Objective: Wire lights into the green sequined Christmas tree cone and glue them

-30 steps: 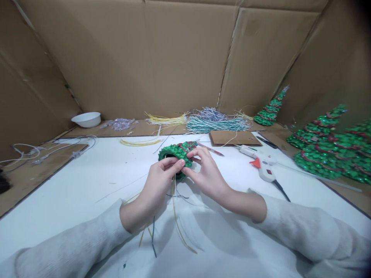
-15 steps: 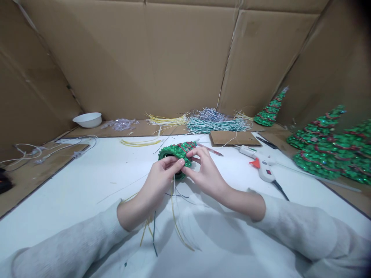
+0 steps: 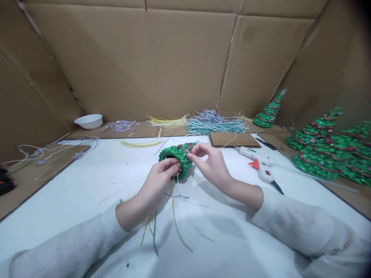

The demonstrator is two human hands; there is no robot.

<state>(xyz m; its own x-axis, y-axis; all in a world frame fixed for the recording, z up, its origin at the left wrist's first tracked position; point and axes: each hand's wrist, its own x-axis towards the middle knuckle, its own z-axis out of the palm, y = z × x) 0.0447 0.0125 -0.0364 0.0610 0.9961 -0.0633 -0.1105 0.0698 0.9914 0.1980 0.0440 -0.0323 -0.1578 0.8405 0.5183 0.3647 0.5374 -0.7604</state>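
Observation:
A small green Christmas tree [image 3: 174, 151] with red trim lies on its side, its hollow base turned towards me. At the mouth of that base, the fingers of my left hand [image 3: 158, 181] are closed in a pinch on a thin white wire [image 3: 180, 188], which trails down onto the table. The left fingertips are partly hidden inside the rim. My right hand [image 3: 213, 166] pinches thumb and forefinger together against the tree's right side; whatever sits between them is too small to make out. A yellow wire [image 3: 174, 216] also hangs from the base opening.
To the right lies a white glue gun [image 3: 264, 170] with an orange trigger, near several finished trees [image 3: 315, 158]. Bundles of green wires [image 3: 218, 126] and yellow wires [image 3: 168, 121] line the back, beside a cardboard piece [image 3: 234, 139]. A white bowl [image 3: 89, 121] stands back left.
My right hand has drawn slightly right, away from the left fingers, and pinches the tree's side. My left thumb has slipped from the rim into the opening. The white wire has swung right.

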